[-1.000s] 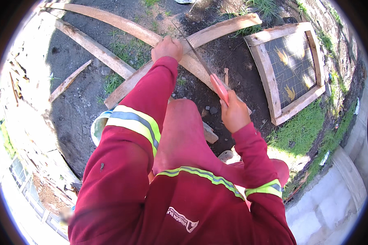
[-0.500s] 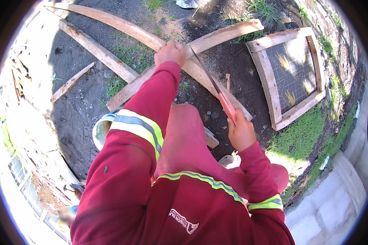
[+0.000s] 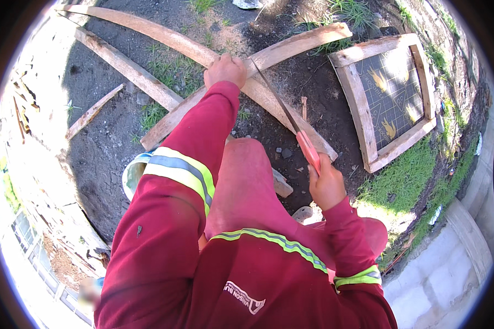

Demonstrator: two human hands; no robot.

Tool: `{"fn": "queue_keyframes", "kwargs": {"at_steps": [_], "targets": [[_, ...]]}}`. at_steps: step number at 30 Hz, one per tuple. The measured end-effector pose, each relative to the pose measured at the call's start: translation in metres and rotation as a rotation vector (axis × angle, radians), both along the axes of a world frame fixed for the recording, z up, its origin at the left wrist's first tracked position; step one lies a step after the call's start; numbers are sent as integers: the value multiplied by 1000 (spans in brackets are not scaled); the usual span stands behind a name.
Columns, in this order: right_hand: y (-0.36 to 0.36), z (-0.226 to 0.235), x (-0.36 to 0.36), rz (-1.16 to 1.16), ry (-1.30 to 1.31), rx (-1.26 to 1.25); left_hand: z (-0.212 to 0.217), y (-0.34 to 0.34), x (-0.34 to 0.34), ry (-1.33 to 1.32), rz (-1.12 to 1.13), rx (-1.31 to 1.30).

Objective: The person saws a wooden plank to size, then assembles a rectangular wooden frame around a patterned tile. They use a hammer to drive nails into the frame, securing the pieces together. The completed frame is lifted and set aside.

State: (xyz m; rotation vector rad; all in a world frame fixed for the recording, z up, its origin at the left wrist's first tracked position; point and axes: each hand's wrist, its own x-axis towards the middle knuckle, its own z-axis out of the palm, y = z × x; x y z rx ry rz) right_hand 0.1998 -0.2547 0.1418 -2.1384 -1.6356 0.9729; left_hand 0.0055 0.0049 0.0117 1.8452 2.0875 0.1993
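Outdoors, left hand gripping crossed board, right hand clenched round saw, dirt gap before frame's left edge.

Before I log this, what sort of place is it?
Likely an outdoor work yard: crossed wooden boards over bare soil, a handsaw in the right hand, and a wooden frame beside grass.

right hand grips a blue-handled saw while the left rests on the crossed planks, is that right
The handle is red, not blue, in the head view; the right hand grips the saw, the left hand rests on crossed planks.
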Motion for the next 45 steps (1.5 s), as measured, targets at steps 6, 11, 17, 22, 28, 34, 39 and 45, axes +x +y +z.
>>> {"fn": "queue_keyframes", "kwargs": {"at_steps": [6,11,17,22,28,34,39,45], "targets": [[31,22,-10,20,-103,-182,-8,-5,-1,25,9,-31],[84,-60,-31,2,-45,-38,0,-5,-1,26,8,-32],[-22,50,8,3,-24,-107,-12,-8,-4,42,-4,42],[55,-5,-19,26,-67,-125,-12,-6,-2,46,7,24],[36,-33,-18,28,-13,31,0,-1,0,21,-44,45],[-4,46,4,15,-55,-107,-12,-5,-2,48,16,38],[87,-50,-30,13,-28,41,-5,-1,-2,56,-6,48],[-8,36,4,1,-20,-100,-8,-6,-2,24,-1,26]]}}
